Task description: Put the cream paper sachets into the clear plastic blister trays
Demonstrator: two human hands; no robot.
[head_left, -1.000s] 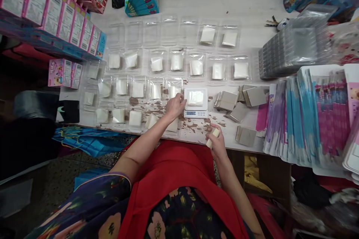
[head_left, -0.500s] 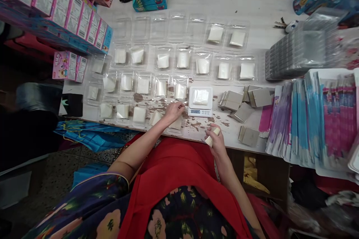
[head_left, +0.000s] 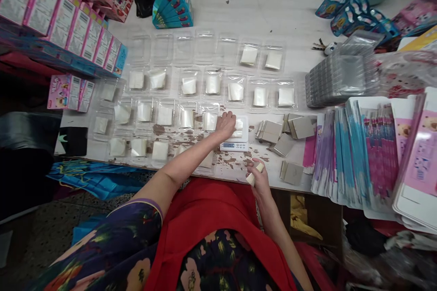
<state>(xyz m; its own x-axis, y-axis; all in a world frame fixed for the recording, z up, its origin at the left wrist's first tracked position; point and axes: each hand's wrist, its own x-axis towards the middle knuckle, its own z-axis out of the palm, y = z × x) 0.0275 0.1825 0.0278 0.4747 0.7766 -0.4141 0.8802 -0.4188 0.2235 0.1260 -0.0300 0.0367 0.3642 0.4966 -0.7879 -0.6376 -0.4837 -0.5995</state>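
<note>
A small digital kitchen scale (head_left: 234, 146) stands near the table's front edge, with a white stack of thin sheets (head_left: 238, 129) on its pan. My left hand (head_left: 226, 125) reaches over the scale's left side, its bent fingers down on the stack and covering part of it. To the right of and below the scale, my right hand (head_left: 258, 176) is closed around a small cream-coloured stack of sheets (head_left: 254, 173). Rows of clear plastic trays (head_left: 213, 82) lie left of and behind the scale, many holding similar white stacks.
Grey square card pieces (head_left: 271, 132) lie in loose piles right of the scale. Beyond them stand nested clear plastic trays (head_left: 341, 75) and packed printed cards (head_left: 341, 150). Pink boxes (head_left: 71, 25) line the left side; a blue carton (head_left: 173, 2) stands at the back.
My left hand has moved right and away from me, from beside the scale onto the stack on its pan. My right hand still holds its small stack. The view has shifted slightly.
</note>
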